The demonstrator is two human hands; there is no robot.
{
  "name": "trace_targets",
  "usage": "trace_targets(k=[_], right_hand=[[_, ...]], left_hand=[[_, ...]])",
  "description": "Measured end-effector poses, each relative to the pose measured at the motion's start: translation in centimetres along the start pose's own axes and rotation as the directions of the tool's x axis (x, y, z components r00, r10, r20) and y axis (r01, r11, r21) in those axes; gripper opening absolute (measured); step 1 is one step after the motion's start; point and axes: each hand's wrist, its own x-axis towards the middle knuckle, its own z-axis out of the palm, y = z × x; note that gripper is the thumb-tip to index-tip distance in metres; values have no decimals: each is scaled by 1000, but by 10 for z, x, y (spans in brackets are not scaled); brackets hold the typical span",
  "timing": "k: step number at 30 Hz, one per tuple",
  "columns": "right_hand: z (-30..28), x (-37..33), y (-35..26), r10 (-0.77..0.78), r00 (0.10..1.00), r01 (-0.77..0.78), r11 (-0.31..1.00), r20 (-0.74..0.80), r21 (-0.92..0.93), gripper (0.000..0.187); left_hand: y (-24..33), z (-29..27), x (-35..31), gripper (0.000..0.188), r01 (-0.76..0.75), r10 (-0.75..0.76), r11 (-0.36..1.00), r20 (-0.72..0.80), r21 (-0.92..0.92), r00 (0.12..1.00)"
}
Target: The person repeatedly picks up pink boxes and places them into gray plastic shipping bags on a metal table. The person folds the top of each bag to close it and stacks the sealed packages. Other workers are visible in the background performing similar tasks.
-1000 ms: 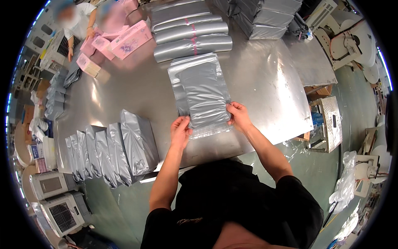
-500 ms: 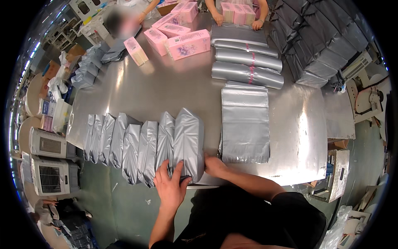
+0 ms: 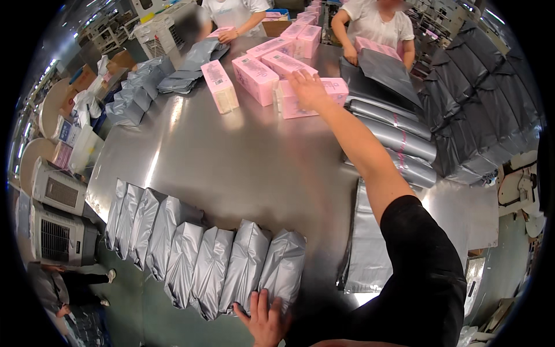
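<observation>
My left hand (image 3: pixel 263 318) rests with fingers apart against the near lower end of the last silver plastic bag (image 3: pixel 283 266) in a row. Each bag in this row (image 3: pixel 185 260) is filled and stands upright along the near edge of the table. My right arm stretches far across the table. The right hand (image 3: pixel 309 91) lies with fingers extended over the top of a pink tissue pack (image 3: pixel 332 95); its thumb is hidden. Right behind that pack are more pink packs (image 3: pixel 254 78), and one stands apart (image 3: pixel 219 87) to the left with its pale end showing.
Flat silver bags (image 3: pixel 367 248) lie under my right arm, with rolled bag bundles (image 3: pixel 399 141) beyond. Two people work across the table; one handles a grey bag (image 3: pixel 393 72). Filled dark bags (image 3: pixel 485 110) are piled at right, grey bags (image 3: pixel 193 63) at far left.
My right hand has left the side of the last silver bag and reached forward to the pink tissue pack. My left hand stays at that bag. The view has shifted; the person opposite has lifted a bag.
</observation>
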Motion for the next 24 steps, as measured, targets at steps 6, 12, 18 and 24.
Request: trace_targets(k=[6,12,18,24], right_hand=[[56,-50,43,45,998,-43,997,-40,58,89],[-118,-255,46,-130,979,185,889,-157,419,73],[-225,-580,35,416,909,-203,406,17,891,93],[-246,-791,-71,375,839,-539,479,393,693,73]], left_hand=[[-15,24,16,46,3,-3,1000,-105,3,994],[30,-8,2,65,97,-109,985,80,143,991],[135,5,36,80,113,87,246,138,-963,987],[187,122,10,43,161,397,437,350,-885,848]])
